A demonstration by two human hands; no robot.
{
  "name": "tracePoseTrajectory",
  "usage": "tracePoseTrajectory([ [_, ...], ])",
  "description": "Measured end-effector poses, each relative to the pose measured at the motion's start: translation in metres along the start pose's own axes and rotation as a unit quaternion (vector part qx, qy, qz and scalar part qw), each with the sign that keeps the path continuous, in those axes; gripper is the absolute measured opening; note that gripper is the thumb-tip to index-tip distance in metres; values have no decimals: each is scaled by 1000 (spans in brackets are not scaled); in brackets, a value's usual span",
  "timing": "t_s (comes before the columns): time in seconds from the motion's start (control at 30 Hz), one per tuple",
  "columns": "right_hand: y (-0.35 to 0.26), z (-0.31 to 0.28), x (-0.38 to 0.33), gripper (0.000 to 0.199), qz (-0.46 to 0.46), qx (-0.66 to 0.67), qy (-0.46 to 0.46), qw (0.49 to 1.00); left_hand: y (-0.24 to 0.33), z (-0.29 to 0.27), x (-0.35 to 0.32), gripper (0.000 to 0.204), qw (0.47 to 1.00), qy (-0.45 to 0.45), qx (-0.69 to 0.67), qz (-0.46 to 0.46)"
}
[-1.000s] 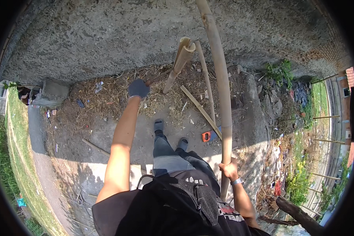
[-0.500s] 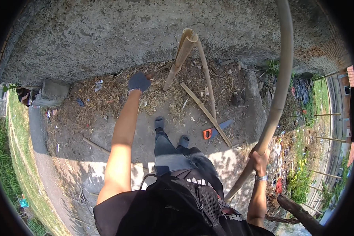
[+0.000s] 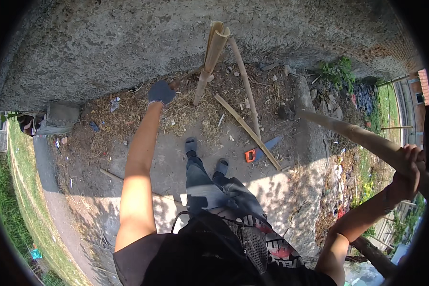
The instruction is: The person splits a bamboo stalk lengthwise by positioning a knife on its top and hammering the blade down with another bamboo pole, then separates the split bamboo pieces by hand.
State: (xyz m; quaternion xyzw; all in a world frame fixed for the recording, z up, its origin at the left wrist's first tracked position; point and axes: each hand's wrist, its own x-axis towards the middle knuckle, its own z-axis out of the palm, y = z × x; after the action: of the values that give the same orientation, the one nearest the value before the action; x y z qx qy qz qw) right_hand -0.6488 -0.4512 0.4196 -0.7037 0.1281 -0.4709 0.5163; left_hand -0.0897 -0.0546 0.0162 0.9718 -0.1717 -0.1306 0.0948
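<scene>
While the right hand (image 3: 407,164) grips a long, stiff, likely heavy bamboo pole (image 3: 352,136), the gloved left hand (image 3: 161,92) reaches out, fingers' state unclear.

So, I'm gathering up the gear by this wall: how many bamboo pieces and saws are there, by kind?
Long bamboo pole in the grip of the right hand: 1
Leaning bamboo poles against the wall, a thick split one and a thin one: 2
Flat bamboo strip on the ground: 1
Orange-handled hand saw: 1
Total: 5
</scene>
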Motion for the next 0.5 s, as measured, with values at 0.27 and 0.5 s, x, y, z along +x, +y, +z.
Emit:
tracePoseTrajectory([
  [0.27,312,109,-402,18,622,-132,-273,722,-19,-9,19,41,996,25,83,35],
  [0.5,266,12,-354,18,505,-281,-205,790,24,-25,29,43,997,19,66,33],
])
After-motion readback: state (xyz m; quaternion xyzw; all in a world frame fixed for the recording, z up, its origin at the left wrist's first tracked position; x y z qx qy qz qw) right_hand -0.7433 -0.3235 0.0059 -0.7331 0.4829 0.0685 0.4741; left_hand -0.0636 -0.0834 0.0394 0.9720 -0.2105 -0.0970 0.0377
